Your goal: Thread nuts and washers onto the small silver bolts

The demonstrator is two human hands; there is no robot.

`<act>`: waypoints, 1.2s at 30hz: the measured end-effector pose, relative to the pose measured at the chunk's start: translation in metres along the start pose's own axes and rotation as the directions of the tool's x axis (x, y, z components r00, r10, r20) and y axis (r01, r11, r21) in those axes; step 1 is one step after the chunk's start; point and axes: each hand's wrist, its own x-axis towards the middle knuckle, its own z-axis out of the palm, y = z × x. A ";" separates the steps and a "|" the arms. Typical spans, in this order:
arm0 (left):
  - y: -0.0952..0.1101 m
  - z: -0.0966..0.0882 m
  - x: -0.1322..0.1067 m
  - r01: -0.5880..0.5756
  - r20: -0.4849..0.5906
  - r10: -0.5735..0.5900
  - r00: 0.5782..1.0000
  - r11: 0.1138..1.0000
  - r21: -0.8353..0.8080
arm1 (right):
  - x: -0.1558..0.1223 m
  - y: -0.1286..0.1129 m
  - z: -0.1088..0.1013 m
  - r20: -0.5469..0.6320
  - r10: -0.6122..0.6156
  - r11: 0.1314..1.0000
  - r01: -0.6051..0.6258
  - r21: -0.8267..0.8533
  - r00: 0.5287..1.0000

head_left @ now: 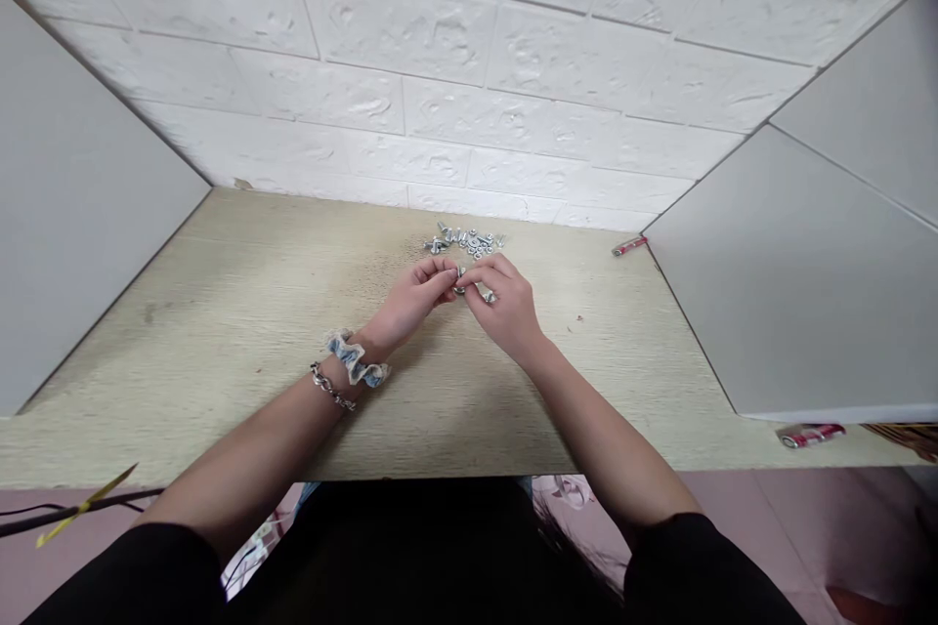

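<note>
My left hand and my right hand meet over the table, fingertips closed in a pinch around a small silver bolt. It appears to carry a washer or nut, though the fingers hide most of it. Another small metal fastener shows by the curled fingers of my right hand; whether it lies in the palm or on the table I cannot tell. Just beyond my fingertips lies a loose pile of silver bolts, nuts and washers.
White brick-patterned wall behind the wooden table, with grey panels at left and right. One red-and-silver battery lies at the right panel's base, another near the front edge. Dark specks lie left of the pile.
</note>
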 end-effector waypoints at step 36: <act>0.002 0.005 -0.002 -0.035 -0.003 0.035 0.999 0.993 0.114 | 0.000 0.004 0.002 0.097 0.189 0.982 -0.186 -0.035 0.977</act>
